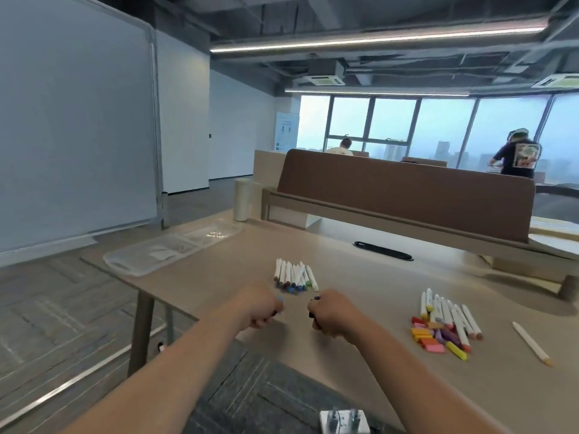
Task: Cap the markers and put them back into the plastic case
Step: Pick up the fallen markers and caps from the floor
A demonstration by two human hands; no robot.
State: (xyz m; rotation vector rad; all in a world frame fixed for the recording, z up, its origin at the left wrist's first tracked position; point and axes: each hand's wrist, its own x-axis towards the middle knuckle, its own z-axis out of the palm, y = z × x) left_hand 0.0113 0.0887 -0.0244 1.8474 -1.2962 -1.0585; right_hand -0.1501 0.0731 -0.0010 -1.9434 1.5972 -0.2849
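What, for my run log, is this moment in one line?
left hand: grips blue-tipped piece | right hand: grips dark piece | case: open | caps: loose

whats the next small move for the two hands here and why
Probably bring the left hand and right hand together, likely joining cap to marker: left grips a blue-tipped piece, right a dark piece, a gap between them.

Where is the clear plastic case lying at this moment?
In the head view, the plastic case lies on the far left part of the table, left of the middle marker pile and nearer than the white roll.
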